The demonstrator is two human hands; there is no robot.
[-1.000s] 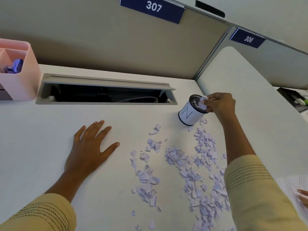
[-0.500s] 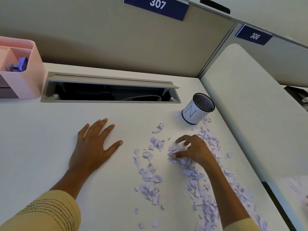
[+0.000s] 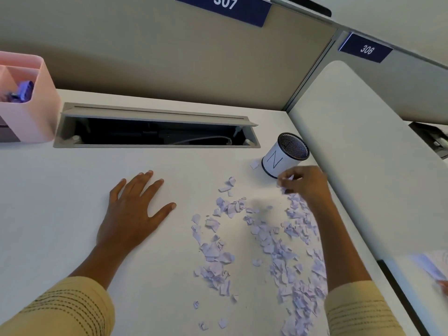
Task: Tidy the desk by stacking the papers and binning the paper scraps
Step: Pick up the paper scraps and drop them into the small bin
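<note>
On the white desk (image 3: 60, 190), our right hand (image 3: 306, 184) now sits just below the small mesh cup (image 3: 286, 154), fingers curled and pinching a few pale scraps; the hand is motion-blurred, so we cannot count them. Half a second ago this hand was lower, down in the middle of the scrap pile, gathering; a second ago it was at the cup's mouth with a pinch of scraps. So we are mid-cycle: drop, return, gather, and now carrying up toward the cup again. We judge each trip moves only a small pinch.

Our left hand (image 3: 135, 214) lies flat on the desk, fingers straight and spread, holding nothing; it has not moved across the three frames.

Paper scraps (image 3: 278, 243) lie in two loose bands from near the cup down to the near edge of the desk. Most are unbinned; task is early. One stray piece lies just left of the cup's base.

Writing legible: cup's white wrap marked "N"; blue plate (image 3: 225, 6) on the partition reads "307"; second plate (image 3: 366, 48) on the neighbouring partition reads "306". Faint print on some scraps, unreadable.

Pink organiser (image 3: 31, 112) stands far left, purple items inside. Printed papers (image 3: 434, 265) show at the right edge, partly cropped.
</note>
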